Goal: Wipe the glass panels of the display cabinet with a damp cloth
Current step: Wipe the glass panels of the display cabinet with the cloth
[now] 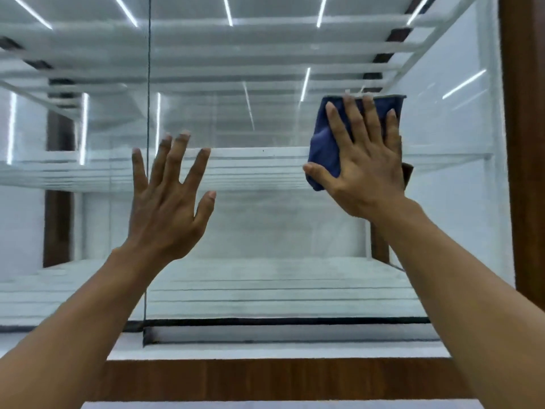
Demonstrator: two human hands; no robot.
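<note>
Display cabinet [525, 143], dark wood frame, white shelves inside, fills the view. Front is glass: wide right-hand glass panel [265, 231], meeting its neighbour at a vertical seam [149, 84] left of centre. Wooden base rail [265, 376] runs along the bottom. Both forearms are raised, bare, reaching up and forward to the pane. Right hand [365, 169] is high on the panel, near the right upright. It presses the folded blue cloth [323, 149] flat on the glass, with part of the cloth showing past the hand on the left and top. Its fingers [339, 122] are straight and fanned, the thumb out along the cloth's lower edge, and nothing is curled or pinched. Left hand [165, 211] is lower, just right of the seam, palm toward the glass, fingers [177, 154] spread straight and holding nothing. Cannot tell whether it touches the pane or hovers. Judgement: wipe in progress on the upper right of this panel, with much glass below and to the left probably still to do. To do it well, keep the palm flat and the pressure even. Work in overlapping passes from the top down, right into the frame edge and out to the seam. Keep the bare left palm off wiped glass, or prints will need redoing.
</note>
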